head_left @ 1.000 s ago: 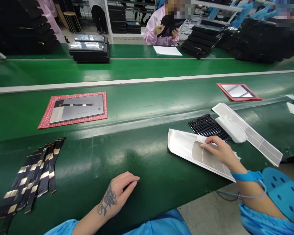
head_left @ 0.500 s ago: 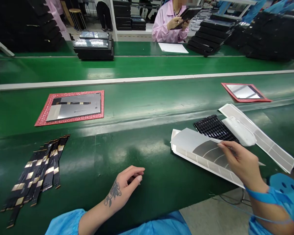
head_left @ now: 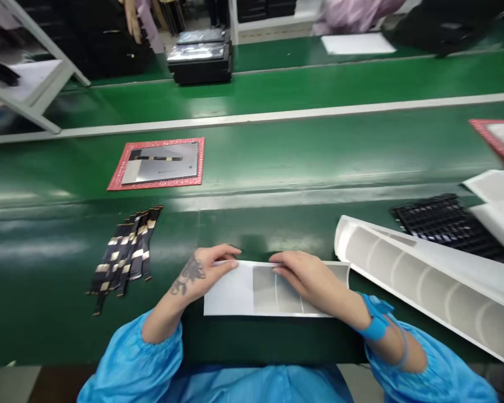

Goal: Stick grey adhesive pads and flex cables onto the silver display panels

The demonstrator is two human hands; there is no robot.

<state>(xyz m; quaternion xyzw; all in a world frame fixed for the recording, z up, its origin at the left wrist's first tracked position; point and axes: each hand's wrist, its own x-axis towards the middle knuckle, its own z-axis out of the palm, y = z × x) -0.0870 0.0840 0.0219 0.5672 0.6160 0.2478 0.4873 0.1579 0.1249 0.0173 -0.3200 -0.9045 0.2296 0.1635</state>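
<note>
A white and grey sheet (head_left: pixel 239 291) lies flat on the green table (head_left: pixel 256 229) right in front of me. My left hand (head_left: pixel 201 273) rests on its top left corner, with the fingers curled over the far edge. Further along the same sheet, my right hand (head_left: pixel 308 277) pinches that far edge with its fingers together. There is a blue strap on my right wrist.
A curled stack of white sheets (head_left: pixel 424 280) lies at the right, with a black grid tray (head_left: pixel 445 224) behind it. Several dark flex strips (head_left: pixel 126 252) lie at the left. Two red-framed panels (head_left: pixel 159 162) (head_left: pixel 499 140) sit on the belt. Stacked black trays (head_left: pixel 199 56) stand beyond it.
My right hand has brought one sheet from the right-hand stack to the spot in front of me. My left hand has moved onto its left end. The view has tilted down and shifted left.
</note>
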